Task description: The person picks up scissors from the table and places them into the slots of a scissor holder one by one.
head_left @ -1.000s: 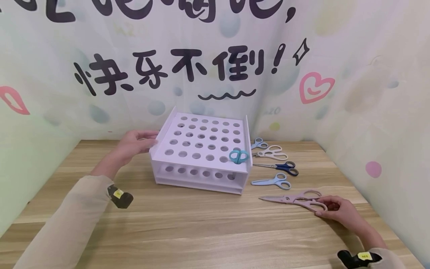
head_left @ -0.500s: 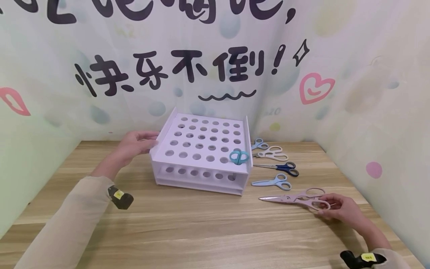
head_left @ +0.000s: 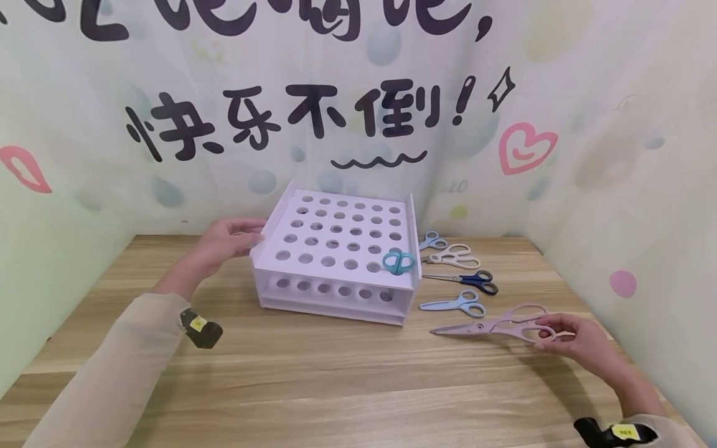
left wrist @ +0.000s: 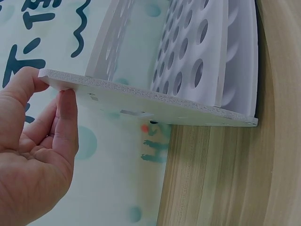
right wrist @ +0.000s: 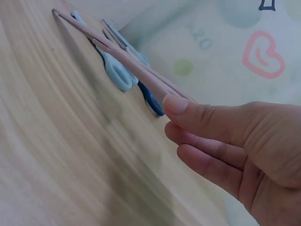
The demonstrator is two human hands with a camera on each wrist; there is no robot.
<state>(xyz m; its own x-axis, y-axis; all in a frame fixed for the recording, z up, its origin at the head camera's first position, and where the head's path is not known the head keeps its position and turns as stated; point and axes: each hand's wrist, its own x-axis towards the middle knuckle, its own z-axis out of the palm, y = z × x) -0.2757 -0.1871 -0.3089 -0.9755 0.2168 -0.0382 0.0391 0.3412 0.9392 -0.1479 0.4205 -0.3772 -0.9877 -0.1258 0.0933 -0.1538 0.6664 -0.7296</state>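
A white tiered rack point(head_left: 330, 270) with rows of round holes stands on the table. My left hand point(head_left: 226, 241) holds the edge of its left side panel, a finger at the panel's corner and a fingertip against the outer face in the left wrist view. With thumb and fingers, my right hand point(head_left: 579, 342) pinches a handle loop of the pale pink scissors point(head_left: 493, 327). Their handles are lifted above the table, and the blades point left, tip low over the wood. Teal scissors point(head_left: 398, 262) stand in the rack's front right hole, handles up.
Right of the rack lie several scissors: light blue scissors point(head_left: 432, 241) at the back, white scissors point(head_left: 455, 256), dark blue scissors point(head_left: 476, 280) and light blue scissors point(head_left: 459, 304) in front. A printed cloth backdrop point(head_left: 235, 193) hangs behind the wooden table point(head_left: 313, 392).
My right hand has lifted the pink scissors' handles off the table and shifted slightly right and up. The left hand and the rack have stayed in place.
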